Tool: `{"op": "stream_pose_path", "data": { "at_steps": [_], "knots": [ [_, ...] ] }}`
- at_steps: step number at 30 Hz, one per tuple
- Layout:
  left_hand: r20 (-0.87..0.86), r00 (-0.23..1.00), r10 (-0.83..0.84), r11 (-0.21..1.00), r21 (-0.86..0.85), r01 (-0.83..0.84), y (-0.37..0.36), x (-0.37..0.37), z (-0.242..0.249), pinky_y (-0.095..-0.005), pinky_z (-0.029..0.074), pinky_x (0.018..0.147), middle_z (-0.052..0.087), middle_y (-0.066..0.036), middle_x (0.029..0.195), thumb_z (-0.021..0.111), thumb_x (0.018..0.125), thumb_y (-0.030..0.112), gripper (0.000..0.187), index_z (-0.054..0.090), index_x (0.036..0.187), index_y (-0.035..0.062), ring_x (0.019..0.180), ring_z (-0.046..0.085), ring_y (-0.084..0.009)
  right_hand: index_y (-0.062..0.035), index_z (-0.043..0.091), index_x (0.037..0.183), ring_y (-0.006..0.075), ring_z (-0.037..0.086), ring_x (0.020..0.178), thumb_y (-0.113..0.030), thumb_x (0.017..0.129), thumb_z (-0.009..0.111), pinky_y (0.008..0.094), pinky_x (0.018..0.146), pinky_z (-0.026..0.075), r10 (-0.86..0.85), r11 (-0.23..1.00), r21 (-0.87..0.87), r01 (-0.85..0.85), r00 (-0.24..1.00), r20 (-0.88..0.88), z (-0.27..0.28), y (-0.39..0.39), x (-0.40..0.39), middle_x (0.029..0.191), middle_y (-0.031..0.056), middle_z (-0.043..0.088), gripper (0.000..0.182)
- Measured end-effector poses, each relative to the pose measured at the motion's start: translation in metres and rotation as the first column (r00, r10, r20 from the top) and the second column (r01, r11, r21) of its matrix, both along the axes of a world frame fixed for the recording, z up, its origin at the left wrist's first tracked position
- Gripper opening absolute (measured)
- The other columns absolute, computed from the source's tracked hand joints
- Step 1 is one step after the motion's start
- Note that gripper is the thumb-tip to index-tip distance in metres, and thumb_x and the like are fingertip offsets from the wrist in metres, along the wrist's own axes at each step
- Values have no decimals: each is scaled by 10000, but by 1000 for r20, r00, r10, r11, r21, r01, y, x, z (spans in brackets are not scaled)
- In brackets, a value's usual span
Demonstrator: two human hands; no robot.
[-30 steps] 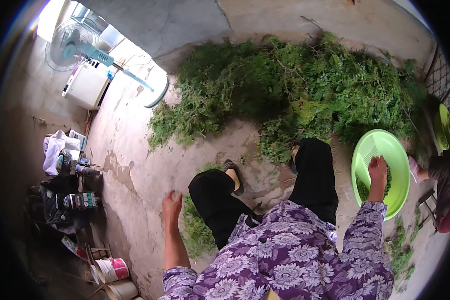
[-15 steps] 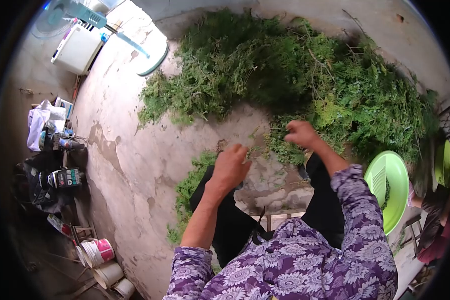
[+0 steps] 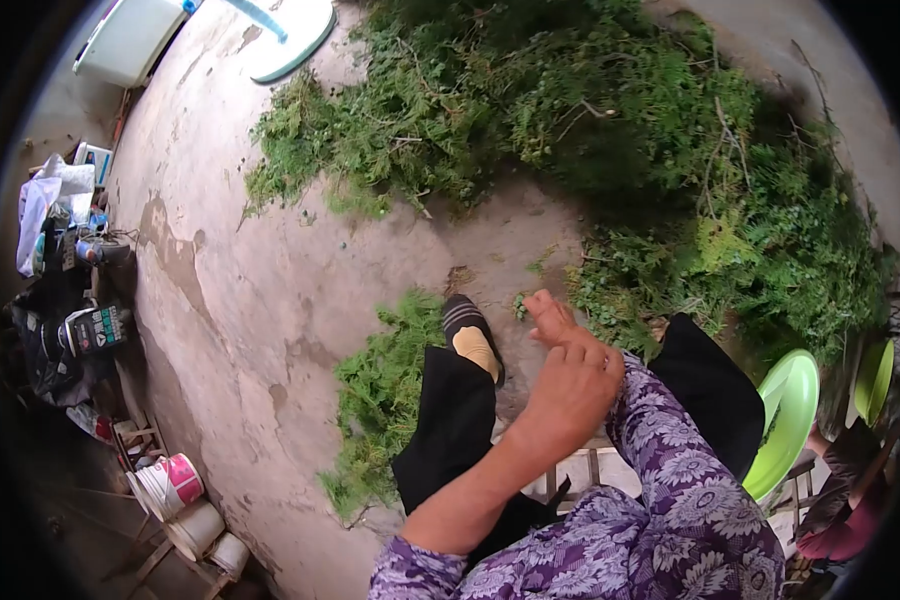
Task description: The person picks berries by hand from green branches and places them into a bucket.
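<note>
My left hand (image 3: pixel 578 392) reaches across my body with its fingers curled over the right wrist, at the cuff of my purple flowered sleeve (image 3: pixel 660 440). My right hand (image 3: pixel 552 318) stretches out beyond it, palm side turned from view, fingers loosely extended and apart. A small green sprig (image 3: pixel 520 306) shows right by its fingertips, against the concrete floor. Just to the right of that hand begins a large heap of cut evergreen branches (image 3: pixel 670 265). A smaller pile of green sprigs (image 3: pixel 375 400) lies left of my foot in a dark striped shoe (image 3: pixel 465 318).
A light green plastic basket (image 3: pixel 795 400) stands at my right. Past it, a seated person (image 3: pixel 840 500) is partly visible near another green basket (image 3: pixel 873 382). White buckets (image 3: pixel 175 485) and bags (image 3: pixel 55 345) line the left side. A fan base (image 3: pixel 300 45) stands at the back.
My hands, apart before, have come together, the left moving right onto the right wrist and the right drawing back from the heap. The view has tilted down, and my striped shoe now shows.
</note>
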State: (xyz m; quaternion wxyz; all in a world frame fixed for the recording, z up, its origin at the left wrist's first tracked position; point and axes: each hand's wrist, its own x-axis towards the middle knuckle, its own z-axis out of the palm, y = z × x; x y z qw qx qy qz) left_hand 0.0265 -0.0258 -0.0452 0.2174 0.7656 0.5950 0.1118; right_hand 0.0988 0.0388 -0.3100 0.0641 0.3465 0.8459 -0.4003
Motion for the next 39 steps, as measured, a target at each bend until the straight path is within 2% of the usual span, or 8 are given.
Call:
{"op": "stream_pose_path", "data": {
  "at_steps": [11,14,23,26,28,32,34,39],
  "knots": [
    [-129,989,78,983,-155,-98,-10,-27,8,-305,363,597,506,-105,821,512,709,106,337,520,1029,-2,704,499,-198,-93,504,934,365,508,930,-86,604,682,452,772,431,43,987,143,-73,978,204,-61,1,-53,1039,190,453,375],
    [-144,987,78,982,-159,-101,-12,-28,7,-305,364,605,519,-133,861,511,708,107,339,516,1027,-10,716,505,-211,-105,522,933,373,513,899,-188,825,404,458,734,434,125,979,127,-161,960,253,-57,2,-55,982,185,479,181],
    [-124,990,61,987,-142,-79,-10,-19,9,-301,356,589,509,-94,807,504,712,109,315,527,1006,-2,696,496,-191,-111,596,815,316,575,795,-125,669,564,373,692,464,-389,905,-94,416,895,217,-77,5,-30,817,156,596,150],
    [-95,993,71,990,-115,-82,-12,-14,10,-300,354,583,499,-81,782,502,713,111,303,531,994,2,691,492,-187,-85,602,777,287,589,730,-124,668,544,352,657,466,-576,752,-236,615,788,217,-91,6,-14,716,142,609,129],
    [-77,995,71,990,-115,-80,-14,-13,11,-300,353,581,496,-79,775,502,713,112,299,532,989,2,691,491,-188,-48,562,668,107,533,448,-119,667,575,277,414,427,-753,498,-396,772,611,245,-76,13,-11,590,56,585,72],
    [-91,993,78,990,-114,-88,-15,-14,10,-307,361,594,498,-89,778,501,712,108,300,532,989,-4,689,493,-198,-46,574,699,185,566,514,-117,663,592,315,483,457,-643,666,-270,695,719,264,-82,7,-14,581,78,570,82],
    [-95,993,75,989,-123,-87,-14,-16,9,-311,364,601,499,-93,779,502,712,106,301,531,990,-6,690,494,-202,-54,568,767,286,577,672,-116,661,620,374,608,471,-363,929,115,352,927,95,-75,-2,-25,704,126,569,133],
    [-109,990,86,975,-196,-107,-13,-23,10,-322,381,633,532,-144,857,499,721,105,321,532,1016,-16,721,510,-219,-82,534,855,358,532,843,-137,651,657,430,717,441,-318,947,120,299,926,201,-51,-15,-46,899,178,516,245]
  ]
}}
